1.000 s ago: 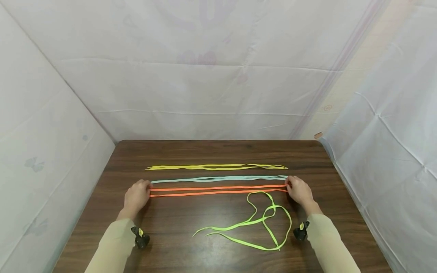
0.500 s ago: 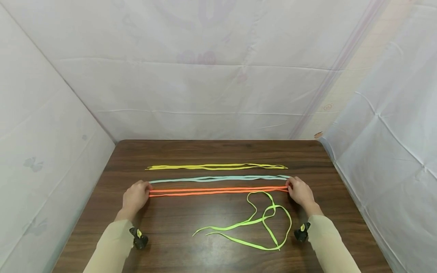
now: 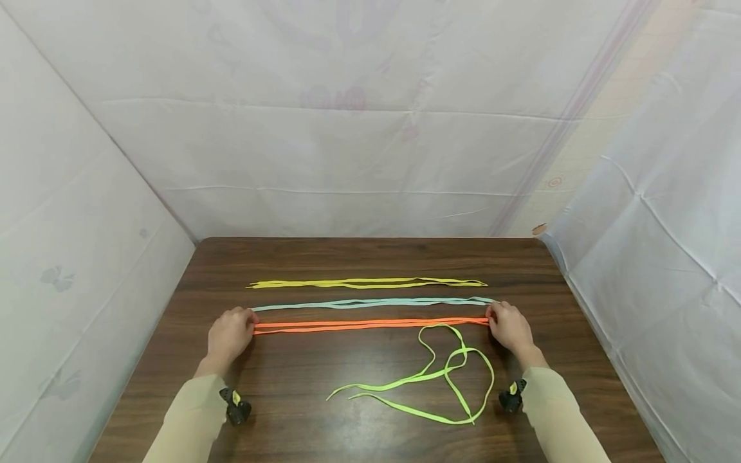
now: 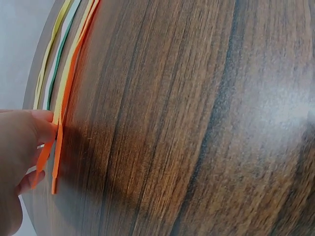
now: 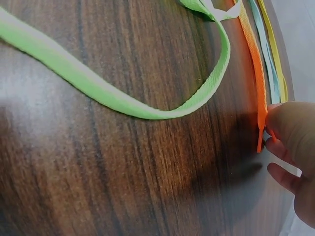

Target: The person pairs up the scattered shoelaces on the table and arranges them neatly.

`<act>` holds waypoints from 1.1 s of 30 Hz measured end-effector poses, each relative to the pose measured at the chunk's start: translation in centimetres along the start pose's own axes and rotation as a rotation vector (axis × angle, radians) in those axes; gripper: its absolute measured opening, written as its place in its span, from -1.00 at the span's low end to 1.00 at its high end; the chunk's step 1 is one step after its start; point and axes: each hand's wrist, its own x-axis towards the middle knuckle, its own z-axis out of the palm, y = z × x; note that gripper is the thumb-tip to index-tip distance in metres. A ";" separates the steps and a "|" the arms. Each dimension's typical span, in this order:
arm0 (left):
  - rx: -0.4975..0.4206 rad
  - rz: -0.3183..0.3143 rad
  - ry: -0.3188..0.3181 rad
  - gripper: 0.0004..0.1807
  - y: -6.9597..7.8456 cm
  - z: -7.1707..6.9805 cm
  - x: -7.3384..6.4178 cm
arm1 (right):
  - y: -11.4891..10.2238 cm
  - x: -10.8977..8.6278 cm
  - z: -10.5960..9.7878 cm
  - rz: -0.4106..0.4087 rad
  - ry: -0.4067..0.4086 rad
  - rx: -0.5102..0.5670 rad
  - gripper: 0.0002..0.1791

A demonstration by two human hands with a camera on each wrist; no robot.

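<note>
An orange shoelace (image 3: 347,328), doubled into two nearly parallel strands, stretches straight between my hands. My left hand (image 3: 228,334) pinches its left end between thumb and fingers. In the left wrist view, two orange tips stick out past those fingers (image 4: 42,129). At the right end, my right hand (image 3: 509,326) pinches the lace, and an orange tip (image 5: 259,140) pokes out below the thumb in the right wrist view. Just beyond lies a doubled light-blue shoelace (image 3: 289,307), its ends close to both hands. Nearer me a neon green shoelace (image 3: 405,381) lies in loose loops.
A doubled yellow shoelace (image 3: 289,283) lies straight at the back, parallel to the blue one. All the laces are on a dark wood-grain table (image 3: 301,411). White cloth sheets (image 3: 370,161) hang behind it and along both sides.
The two orange strands have drawn closer together, most at the right end. My right hand has shifted slightly right and toward me, and my left hand slightly left. The other laces have stayed put.
</note>
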 end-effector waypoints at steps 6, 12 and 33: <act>-0.005 0.009 0.020 -0.92 0.0 -0.4 -0.4 | 0.0 -0.3 -0.4 0.009 -0.004 -0.020 -0.95; -0.013 0.027 0.034 -0.90 0.1 -0.9 -1.0 | -0.3 -1.1 -1.0 0.017 -0.021 -0.022 -0.88; -0.004 0.318 0.100 -0.64 6.6 -0.2 -3.6 | -3.1 -2.7 -1.0 -0.100 0.041 -0.021 -0.71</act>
